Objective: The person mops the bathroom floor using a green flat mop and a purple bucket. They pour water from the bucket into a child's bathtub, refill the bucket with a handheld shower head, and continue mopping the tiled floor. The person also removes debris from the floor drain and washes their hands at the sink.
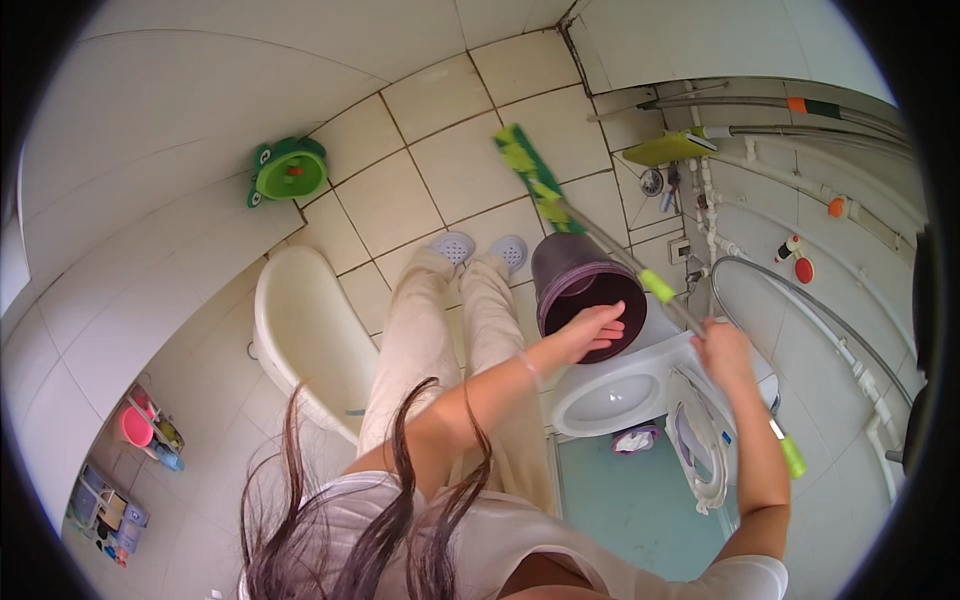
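My right hand [724,352] is closed around the grey pole of a flat mop [611,244] with light green grips. The mop's green head [536,176] rests on the tiled floor beyond a dark purple plastic bucket [574,259]. Over the bucket's mouth is my left hand [596,331], fingers extended and holding nothing; whether it touches the rim I cannot tell. A white toilet [566,409] stands beside the bucket, its seat [697,442] raised.
To the left is a white basin [274,322]; a green frog-shaped urinal [319,161] hangs on the wall. White pipes [709,187], another flat mop [664,150] and long poles [750,101] line the right wall. A small bin [636,441] sits by the toilet. Wall racks [94,499] hold toiletries.
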A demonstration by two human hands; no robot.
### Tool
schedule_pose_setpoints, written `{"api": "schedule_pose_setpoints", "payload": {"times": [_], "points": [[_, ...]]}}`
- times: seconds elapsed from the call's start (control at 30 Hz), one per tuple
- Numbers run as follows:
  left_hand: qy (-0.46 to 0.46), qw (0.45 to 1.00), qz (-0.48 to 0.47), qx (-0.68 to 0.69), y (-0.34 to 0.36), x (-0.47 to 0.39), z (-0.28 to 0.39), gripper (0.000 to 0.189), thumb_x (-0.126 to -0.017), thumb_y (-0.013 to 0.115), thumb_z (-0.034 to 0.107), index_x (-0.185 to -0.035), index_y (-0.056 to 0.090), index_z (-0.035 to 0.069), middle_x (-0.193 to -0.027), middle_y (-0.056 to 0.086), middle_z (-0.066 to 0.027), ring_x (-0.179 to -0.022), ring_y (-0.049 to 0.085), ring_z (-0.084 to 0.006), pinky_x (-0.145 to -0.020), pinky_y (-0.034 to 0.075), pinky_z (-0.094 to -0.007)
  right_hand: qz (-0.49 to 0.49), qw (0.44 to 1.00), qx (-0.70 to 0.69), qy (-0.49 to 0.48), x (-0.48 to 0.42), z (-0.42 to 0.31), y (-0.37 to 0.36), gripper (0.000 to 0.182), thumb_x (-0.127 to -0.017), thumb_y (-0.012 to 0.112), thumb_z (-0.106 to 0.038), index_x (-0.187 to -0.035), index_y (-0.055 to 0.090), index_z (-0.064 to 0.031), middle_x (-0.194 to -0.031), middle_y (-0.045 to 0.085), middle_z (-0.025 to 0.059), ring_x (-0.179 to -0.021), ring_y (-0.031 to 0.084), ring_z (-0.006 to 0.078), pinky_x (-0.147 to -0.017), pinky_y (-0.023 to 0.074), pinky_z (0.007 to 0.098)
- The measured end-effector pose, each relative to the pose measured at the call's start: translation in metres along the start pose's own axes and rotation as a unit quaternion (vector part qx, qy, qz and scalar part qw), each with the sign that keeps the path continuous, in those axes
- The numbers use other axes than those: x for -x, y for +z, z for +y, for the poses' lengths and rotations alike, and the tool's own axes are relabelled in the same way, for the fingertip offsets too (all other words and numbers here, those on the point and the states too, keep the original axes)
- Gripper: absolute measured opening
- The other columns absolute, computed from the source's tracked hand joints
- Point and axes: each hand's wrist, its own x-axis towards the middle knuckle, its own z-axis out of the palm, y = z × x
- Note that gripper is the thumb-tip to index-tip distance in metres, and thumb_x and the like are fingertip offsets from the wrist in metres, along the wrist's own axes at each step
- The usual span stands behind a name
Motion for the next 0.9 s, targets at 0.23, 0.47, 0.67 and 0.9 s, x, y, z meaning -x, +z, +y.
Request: {"api": "schedule_pose_setpoints", "payload": {"times": [0.23,0.47,0.67,0.9], "points": [[0.173,0.908,0.148,0.353,-0.108,-0.040,0.005,0.030,-0.092,0.043,0.034,-0.073,0.043,0.010,-0.056,0.040,-0.0047,-0.045,0.046,-0.0237,-0.052,0.046,-0.0401,-0.203,0.888,-0.410,-0.044,-0.014,-0.126,0.097,0.037,-0.074,0.065,-0.017,-0.098,0.040,-0.0022,-0.072,0.058,0.0166,-0.064,0.062,0.0310,-0.058,0.0503,0.0404],[0.160,0.894,0.392,0.144,-0.216,0.024,0.079,0.019,-0.091,0.045,0.020,-0.086,0.041,0.002,-0.055,0.042,-0.0046,-0.044,0.042,-0.0148,-0.042,0.042,-0.0294,-0.394,0.494,-0.774,0.038,-0.022,-0.209,0.078,0.016,-0.087,0.053,-0.019,-0.087,0.044,-0.0066,-0.064,0.047,0.0019,-0.039,0.040,0.0096,-0.035,0.0309,0.0247],[0.156,0.879,0.435,-0.119,-0.202,0.018,0.081,0.014,-0.081,0.045,0.005,-0.090,0.037,-0.003,-0.054,0.044,-0.0072,-0.037,0.042,-0.0162,-0.032,0.037,-0.0307,-0.314,0.533,-0.785,0.041,-0.003,-0.229,0.106,0.018,-0.088,0.052,-0.021,-0.084,0.043,-0.0062,-0.060,0.044,0.0013,-0.038,0.036,0.0085,-0.034,0.0272,0.0251],[0.169,0.902,0.338,-0.209,-0.141,-0.017,0.078,0.018,-0.081,0.046,0.005,-0.093,0.036,-0.003,-0.055,0.044,-0.0078,-0.036,0.043,-0.0157,-0.031,0.037,-0.0298,-0.207,0.501,-0.835,0.094,0.039,-0.239,0.121,0.016,-0.087,0.052,-0.015,-0.083,0.040,-0.0067,-0.062,0.043,0.0006,-0.041,0.037,0.0081,-0.036,0.0287,0.0250]]}}
